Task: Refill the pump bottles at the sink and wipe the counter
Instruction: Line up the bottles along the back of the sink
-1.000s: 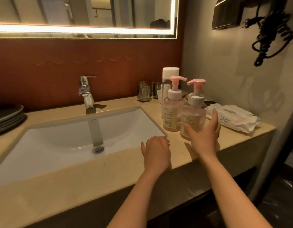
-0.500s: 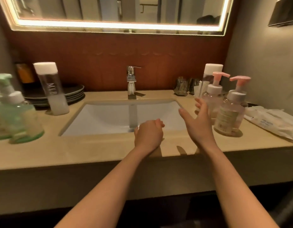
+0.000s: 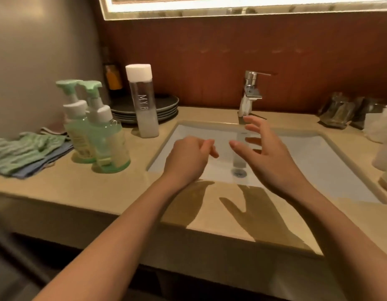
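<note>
Head view: A person stands at a bathroom sink (image 3: 318, 161), both bare forearms reaching over the beige counter (image 3: 101, 187).
Left hand: The left hand (image 3: 188, 158) hovers over the basin's near-left corner, fingers curled into a loose fist with nothing in it.
Right hand: The right hand (image 3: 268, 157) hangs over the basin below the faucet (image 3: 250, 94), fingers spread wide and empty.
Green pump bottles: Two green pump bottles (image 3: 108, 144) stand together on the counter left of the basin, both partly filled.
Tall bottle: A clear white-capped bottle (image 3: 143, 101) stands upright near them, in front of stacked dark plates (image 3: 166, 105).
Cloths: Folded cloths (image 3: 25, 153) lie at the far left, beside the green pair.
Just changed: A second ago the right hand was against a pink pump bottle at the counter's right end. It has since come away and swung left with the gaze, and only pale blurs (image 3: 381, 153) show at the right edge.
What it means: Attention appears to be passing to the green pair, and wiping looks unstarted.
</note>
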